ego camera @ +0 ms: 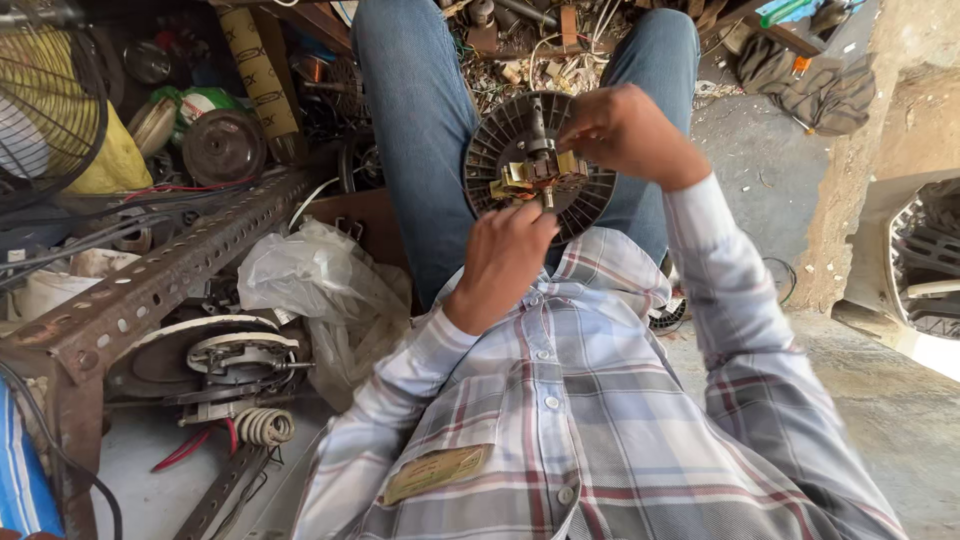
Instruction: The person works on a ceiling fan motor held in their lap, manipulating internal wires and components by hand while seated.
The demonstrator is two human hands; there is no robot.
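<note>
Left grip [505, 255]: my fingers clamp the motor disc [500, 150] at 6 o'clock.
Right grip [625, 130]: pinches the shaft assembly [538, 165] from 2 o'clock.

Fan cage [45, 110] cut off at left edge.

Pretty cramped on the left: rusty slotted rail [150, 285], plastic bag [315, 275] and motor parts [225, 365] crowd in. Bare concrete floor [890, 400] on the right is open.
</note>
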